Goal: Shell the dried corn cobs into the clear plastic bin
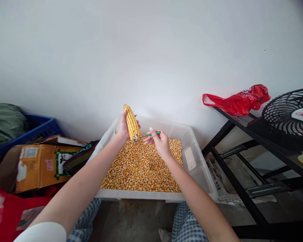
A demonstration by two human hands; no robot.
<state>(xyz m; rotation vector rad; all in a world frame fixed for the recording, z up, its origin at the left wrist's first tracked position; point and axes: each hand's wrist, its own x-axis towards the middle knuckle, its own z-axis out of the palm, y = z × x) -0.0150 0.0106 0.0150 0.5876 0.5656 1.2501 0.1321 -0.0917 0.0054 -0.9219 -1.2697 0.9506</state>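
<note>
While the left hand (122, 127) gripped an upright corn cob (131, 123), the right hand (161, 144) pinched a green tool (153, 133) against it.

A corn cob (131, 122) partly hidden by the left hand (123, 128), a green tool (154, 134) mostly hidden by the right hand (162, 144), a black fan (288, 114) cut off by the right edge, a red thing (15, 211) cut off at the bottom left, tiny print on a cardboard box (41, 166) too small to read
</note>
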